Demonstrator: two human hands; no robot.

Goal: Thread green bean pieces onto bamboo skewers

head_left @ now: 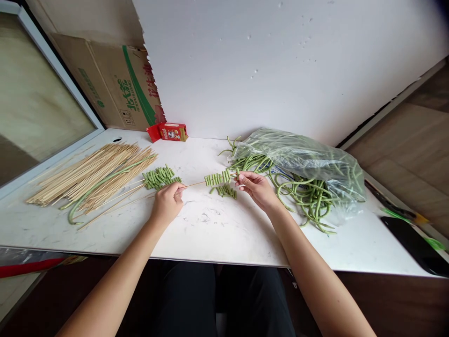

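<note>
Skewer (195,184), open rm to tbl edge (224,260)

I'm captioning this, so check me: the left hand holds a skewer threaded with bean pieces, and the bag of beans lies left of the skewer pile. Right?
No, the head view shows the bag of beans right of the skewer pile. The left hand does hold a skewer threaded with bean pieces.

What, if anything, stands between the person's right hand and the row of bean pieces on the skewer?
Nothing visible does. The right hand, pinching a bean piece, is beside the row's end, with only a small gap between. The other bean pieces show below the row, off that line.
</note>
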